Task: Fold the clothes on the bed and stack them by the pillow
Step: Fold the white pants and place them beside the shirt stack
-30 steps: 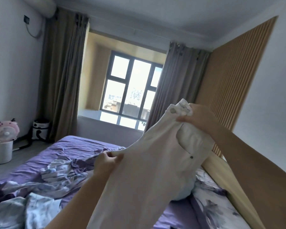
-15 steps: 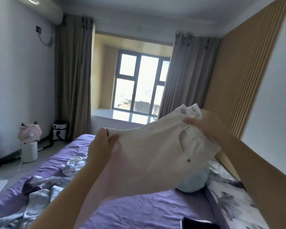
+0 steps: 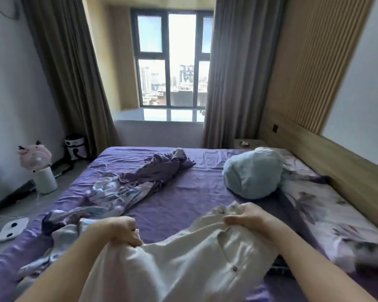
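You hold white trousers (image 3: 183,264) over the bed (image 3: 183,199).
Your left hand (image 3: 123,231) grips one waist corner, fingers curled; your right hand (image 3: 247,216) pinches the other, near the blue pillow (image 3: 252,173).

Both forearms reach in from the bottom edge — left hand (image 3: 123,231) fisted at centre-left, right hand (image 3: 247,216) curled, pinching, centre-right.

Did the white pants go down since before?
Yes. The white pants dropped from window height to just over the purple bed, gripped by the left hand and right hand.
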`<state>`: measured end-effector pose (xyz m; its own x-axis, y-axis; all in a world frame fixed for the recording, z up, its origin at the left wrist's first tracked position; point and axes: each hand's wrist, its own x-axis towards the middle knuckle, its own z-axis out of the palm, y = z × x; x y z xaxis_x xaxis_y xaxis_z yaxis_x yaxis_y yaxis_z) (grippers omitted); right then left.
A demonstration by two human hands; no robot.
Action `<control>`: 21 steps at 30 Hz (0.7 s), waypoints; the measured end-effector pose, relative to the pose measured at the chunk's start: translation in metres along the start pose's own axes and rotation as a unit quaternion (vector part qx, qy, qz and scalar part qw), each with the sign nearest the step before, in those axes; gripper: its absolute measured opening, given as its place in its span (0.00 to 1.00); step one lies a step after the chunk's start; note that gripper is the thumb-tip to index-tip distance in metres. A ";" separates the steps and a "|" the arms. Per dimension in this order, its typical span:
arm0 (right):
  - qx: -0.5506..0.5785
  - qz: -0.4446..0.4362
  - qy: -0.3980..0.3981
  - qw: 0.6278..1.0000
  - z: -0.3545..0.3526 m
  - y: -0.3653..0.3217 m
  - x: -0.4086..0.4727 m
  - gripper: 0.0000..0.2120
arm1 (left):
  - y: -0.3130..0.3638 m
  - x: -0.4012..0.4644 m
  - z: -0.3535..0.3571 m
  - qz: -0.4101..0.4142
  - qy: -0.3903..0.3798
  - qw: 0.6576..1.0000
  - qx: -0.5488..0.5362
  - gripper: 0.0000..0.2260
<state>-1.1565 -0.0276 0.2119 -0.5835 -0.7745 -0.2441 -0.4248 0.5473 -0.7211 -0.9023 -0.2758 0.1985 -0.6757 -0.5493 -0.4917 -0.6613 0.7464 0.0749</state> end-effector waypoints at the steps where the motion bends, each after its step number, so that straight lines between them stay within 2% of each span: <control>1: -0.005 0.028 -0.003 1.000 0.023 0.029 0.006 0.14 | -0.001 0.018 0.028 -0.008 -0.024 0.999 -0.021 0.19; 3: -0.017 0.083 -0.007 0.996 0.072 0.087 0.015 0.13 | 0.002 0.051 0.081 -0.018 -0.039 0.993 -0.111 0.12; 5: -0.018 0.143 0.011 0.990 0.117 0.141 0.019 0.11 | 0.012 0.085 0.130 -0.012 -0.016 0.973 -0.229 0.10; 8: 0.036 0.220 0.078 0.972 0.168 0.213 0.023 0.12 | 0.030 0.135 0.192 0.023 0.050 0.974 -0.221 0.14; 11: 0.054 0.289 0.148 0.944 0.198 0.266 0.026 0.16 | 0.045 0.179 0.235 0.052 0.084 0.981 -0.165 0.09; 14: 0.056 0.307 0.195 0.930 0.214 0.309 0.029 0.21 | 0.063 0.215 0.261 0.070 0.109 0.984 -0.121 0.04; 15: 0.062 0.311 0.206 0.926 0.218 0.321 0.030 0.21 | 0.068 0.224 0.269 0.068 0.125 0.980 -0.141 0.02; 17: 0.081 0.312 0.224 0.920 0.221 0.342 0.029 0.22 | 0.081 0.234 0.278 0.041 0.136 0.960 -0.242 0.09; 19: 0.098 0.311 0.219 0.920 0.217 0.360 0.026 0.23 | 0.092 0.236 0.290 0.019 0.105 0.935 -0.338 0.13; 21: 0.122 0.312 0.188 0.923 0.207 0.376 0.018 0.21 | 0.103 0.226 0.292 0.071 0.058 0.942 -0.322 0.12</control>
<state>-1.1836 0.0987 -0.1977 -0.8807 -0.1422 -0.4518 0.2172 0.7264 -0.6520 -1.0278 -0.2131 -0.1581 -0.7783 -0.5268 -0.3417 -0.5971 0.4523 0.6625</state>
